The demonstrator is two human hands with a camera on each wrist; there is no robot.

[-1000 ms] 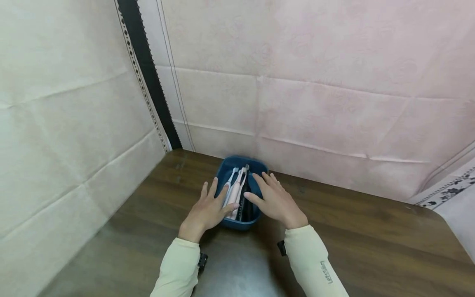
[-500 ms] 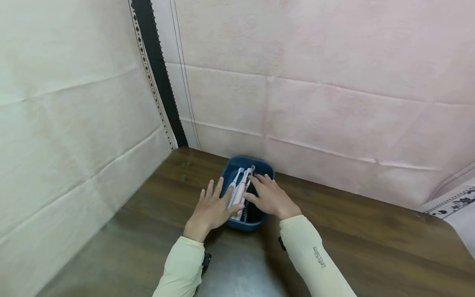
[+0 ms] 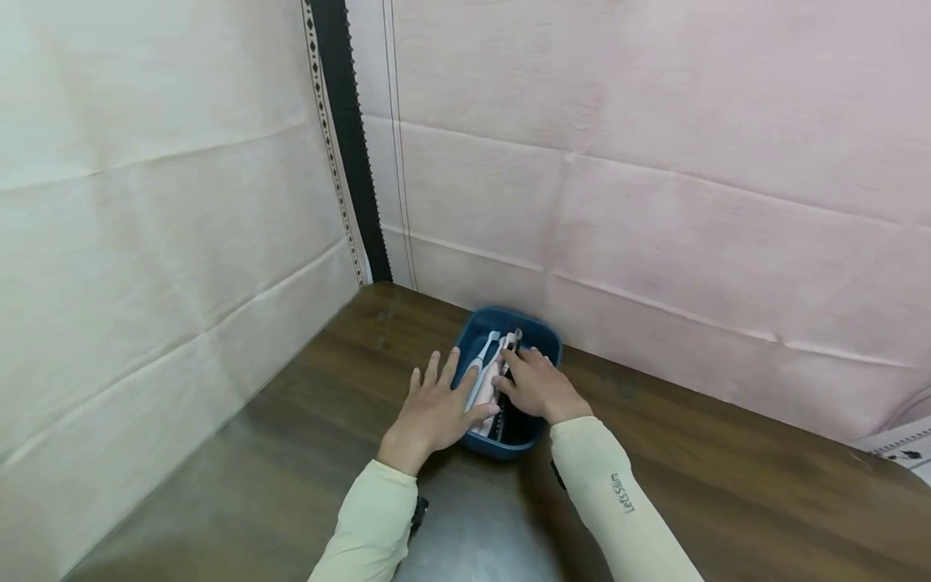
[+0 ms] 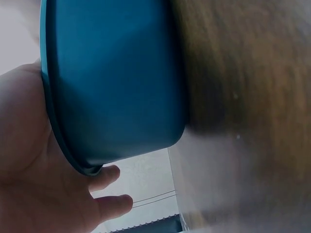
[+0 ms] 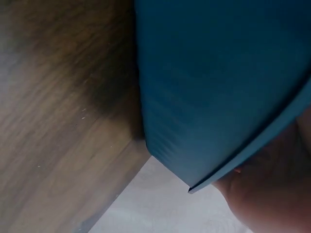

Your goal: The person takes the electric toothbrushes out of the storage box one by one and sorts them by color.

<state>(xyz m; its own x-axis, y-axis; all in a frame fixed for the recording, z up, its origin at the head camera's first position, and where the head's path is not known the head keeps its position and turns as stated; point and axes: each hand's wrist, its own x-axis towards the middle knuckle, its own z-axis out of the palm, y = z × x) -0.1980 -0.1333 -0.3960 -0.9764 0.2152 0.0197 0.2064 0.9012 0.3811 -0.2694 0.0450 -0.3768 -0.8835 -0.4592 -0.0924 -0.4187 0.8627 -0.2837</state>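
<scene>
Tub (image 3: 502, 452) on the counter (image 3: 676, 453), close to the backdrop (image 3: 655, 210), with a white brush (image 3: 484, 351), a pink brush (image 3: 488, 393) and a dark brush (image 3: 499, 426) lying side by side in it! Left hand (image 3: 433, 411) spreads its fingers wide across the tub's left side, thumb over the pink brush; right hand (image 3: 541, 386) reaches in from the right, thumb and forefinger parted, and whether they touch a brush I cannot tell

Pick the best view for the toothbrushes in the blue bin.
Head: it looks down into the blue bin, so the toothbrushes show, partly covered by the left hand and right hand. Neither wrist view shows them; the bin's outer wall blocks both.
</scene>
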